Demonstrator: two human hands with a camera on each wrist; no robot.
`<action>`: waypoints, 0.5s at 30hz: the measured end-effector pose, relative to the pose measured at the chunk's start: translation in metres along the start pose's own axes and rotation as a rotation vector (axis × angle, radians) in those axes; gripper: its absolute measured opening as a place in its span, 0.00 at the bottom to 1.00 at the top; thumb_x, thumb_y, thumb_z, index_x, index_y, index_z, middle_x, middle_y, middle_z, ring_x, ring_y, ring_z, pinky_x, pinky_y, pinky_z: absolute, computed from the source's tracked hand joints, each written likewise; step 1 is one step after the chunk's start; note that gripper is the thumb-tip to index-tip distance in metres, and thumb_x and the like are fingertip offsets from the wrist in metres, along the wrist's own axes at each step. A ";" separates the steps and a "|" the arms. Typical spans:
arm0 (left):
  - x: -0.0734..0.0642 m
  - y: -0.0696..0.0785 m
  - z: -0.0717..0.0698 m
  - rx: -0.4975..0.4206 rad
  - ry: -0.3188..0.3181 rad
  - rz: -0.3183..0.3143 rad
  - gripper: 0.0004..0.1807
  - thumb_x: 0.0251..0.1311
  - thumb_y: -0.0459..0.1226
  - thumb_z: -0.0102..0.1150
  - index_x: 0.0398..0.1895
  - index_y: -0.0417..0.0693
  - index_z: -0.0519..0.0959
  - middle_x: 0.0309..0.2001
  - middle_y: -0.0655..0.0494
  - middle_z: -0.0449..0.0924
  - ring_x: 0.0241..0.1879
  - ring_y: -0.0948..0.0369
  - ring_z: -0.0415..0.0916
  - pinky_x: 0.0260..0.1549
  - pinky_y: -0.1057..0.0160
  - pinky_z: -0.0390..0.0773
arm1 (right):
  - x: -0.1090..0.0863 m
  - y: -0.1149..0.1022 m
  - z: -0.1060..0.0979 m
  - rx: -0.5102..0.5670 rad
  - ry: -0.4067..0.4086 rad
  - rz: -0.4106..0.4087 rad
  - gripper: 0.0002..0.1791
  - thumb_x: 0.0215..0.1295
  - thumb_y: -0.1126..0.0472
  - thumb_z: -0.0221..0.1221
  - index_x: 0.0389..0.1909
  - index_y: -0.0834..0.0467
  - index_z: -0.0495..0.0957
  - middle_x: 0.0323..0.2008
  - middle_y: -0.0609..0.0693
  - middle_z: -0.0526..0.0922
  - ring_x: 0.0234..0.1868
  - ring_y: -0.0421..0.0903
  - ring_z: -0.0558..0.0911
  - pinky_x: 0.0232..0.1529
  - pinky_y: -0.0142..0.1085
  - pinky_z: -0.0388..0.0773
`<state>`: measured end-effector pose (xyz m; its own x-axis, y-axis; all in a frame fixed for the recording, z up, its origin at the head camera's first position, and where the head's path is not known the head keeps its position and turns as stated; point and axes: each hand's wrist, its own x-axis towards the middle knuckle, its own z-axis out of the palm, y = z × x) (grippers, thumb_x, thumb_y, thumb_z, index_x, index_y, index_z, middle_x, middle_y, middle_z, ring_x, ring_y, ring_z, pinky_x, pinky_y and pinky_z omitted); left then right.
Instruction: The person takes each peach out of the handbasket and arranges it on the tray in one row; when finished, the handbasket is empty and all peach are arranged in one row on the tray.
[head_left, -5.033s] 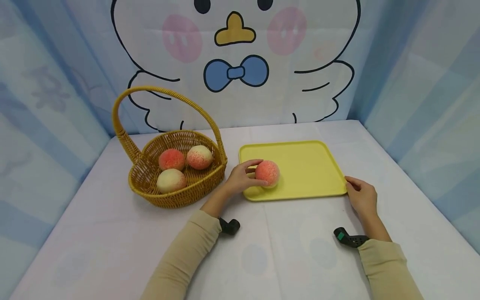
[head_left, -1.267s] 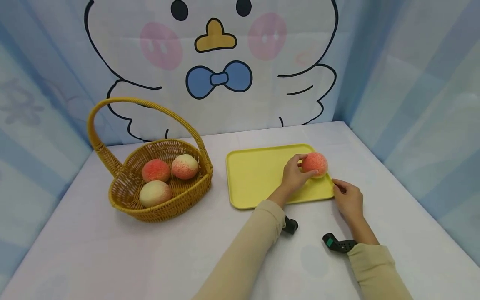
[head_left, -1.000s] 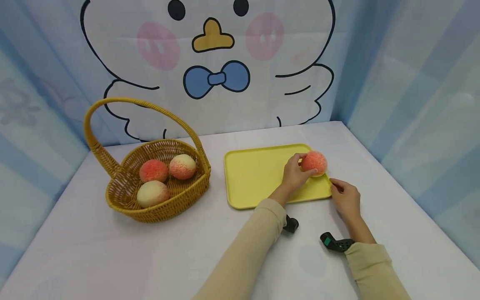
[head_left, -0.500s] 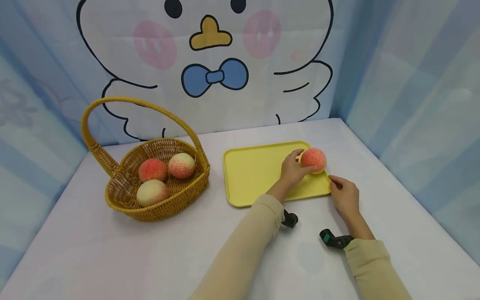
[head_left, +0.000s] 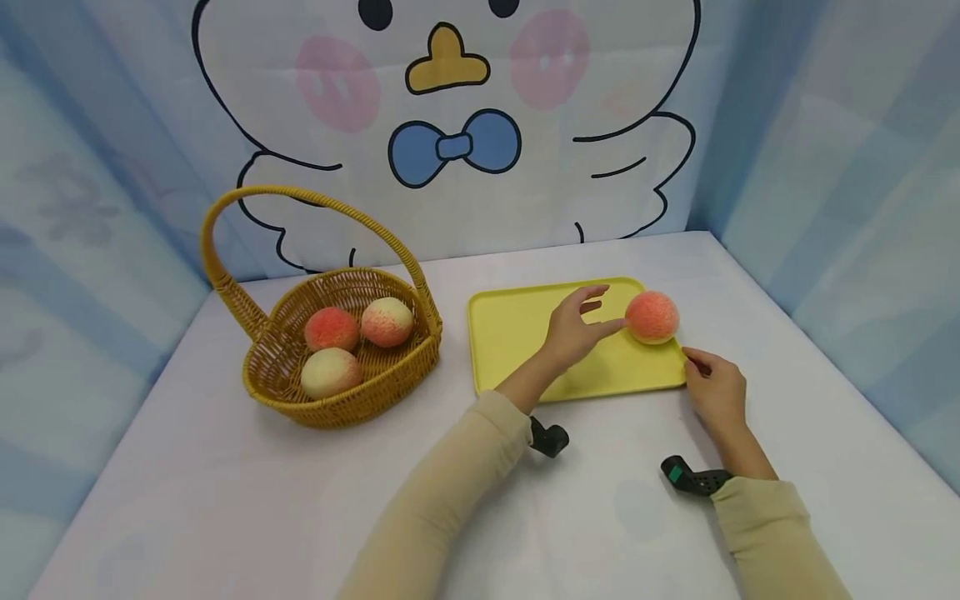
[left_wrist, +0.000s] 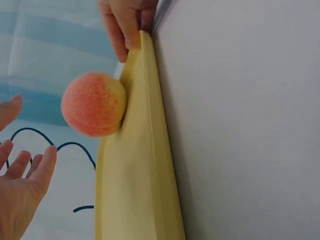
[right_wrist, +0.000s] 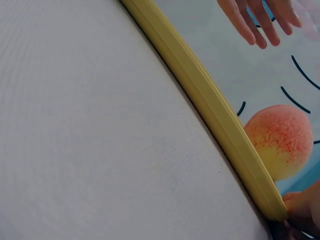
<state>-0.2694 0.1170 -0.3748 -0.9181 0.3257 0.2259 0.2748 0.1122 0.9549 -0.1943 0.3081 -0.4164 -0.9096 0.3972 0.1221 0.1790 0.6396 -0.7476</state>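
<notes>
A pink-and-yellow peach (head_left: 652,317) rests at the right end of the yellow tray (head_left: 517,333). My left hand (head_left: 576,329) hovers over the tray just left of the peach, fingers loosely spread and holding nothing. A gap between that hand and the peach (left_wrist: 95,104) shows in the left wrist view. At the tray's near right corner, my right hand (head_left: 716,387) pinches the rim between thumb and fingers. In the right wrist view only part of the right hand (right_wrist: 304,207) shows, at the tray corner.
A wicker basket (head_left: 341,412) with a tall handle stands left of the tray. Inside lie a red peach (head_left: 332,329), a speckled peach (head_left: 387,322) and a pale peach (head_left: 331,372). A cartoon-printed curtain (head_left: 457,208) hangs behind the white table (head_left: 300,517).
My left hand carried the peach from the tray's left end to its right end, then let go and drew back leftward. My right hand has stayed on the tray corner.
</notes>
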 end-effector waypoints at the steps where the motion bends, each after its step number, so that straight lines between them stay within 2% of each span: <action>1: -0.002 0.002 -0.003 -0.004 -0.020 0.013 0.30 0.48 0.34 0.69 0.57 0.45 0.72 0.58 0.56 0.70 0.55 0.59 0.69 0.39 0.72 0.75 | 0.000 0.000 0.000 -0.001 0.001 0.001 0.19 0.68 0.67 0.45 0.55 0.71 0.70 0.51 0.68 0.73 0.51 0.59 0.72 0.48 0.48 0.71; 6: -0.016 0.009 -0.021 -0.023 -0.115 0.071 0.31 0.48 0.31 0.68 0.58 0.44 0.71 0.58 0.56 0.69 0.56 0.57 0.68 0.42 0.72 0.74 | 0.002 0.003 0.000 -0.013 -0.001 0.003 0.19 0.67 0.67 0.45 0.55 0.71 0.70 0.51 0.67 0.74 0.51 0.58 0.72 0.47 0.46 0.71; 15: -0.038 0.015 -0.053 0.018 -0.193 0.155 0.30 0.49 0.32 0.67 0.58 0.44 0.70 0.57 0.54 0.70 0.54 0.64 0.69 0.43 0.71 0.74 | 0.004 0.003 0.001 -0.014 -0.012 0.005 0.19 0.68 0.66 0.44 0.56 0.71 0.70 0.52 0.68 0.73 0.52 0.59 0.71 0.49 0.49 0.70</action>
<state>-0.2457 0.0565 -0.3585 -0.7934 0.5136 0.3266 0.4148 0.0635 0.9077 -0.1976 0.3106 -0.4184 -0.9131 0.3926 0.1104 0.1887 0.6468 -0.7390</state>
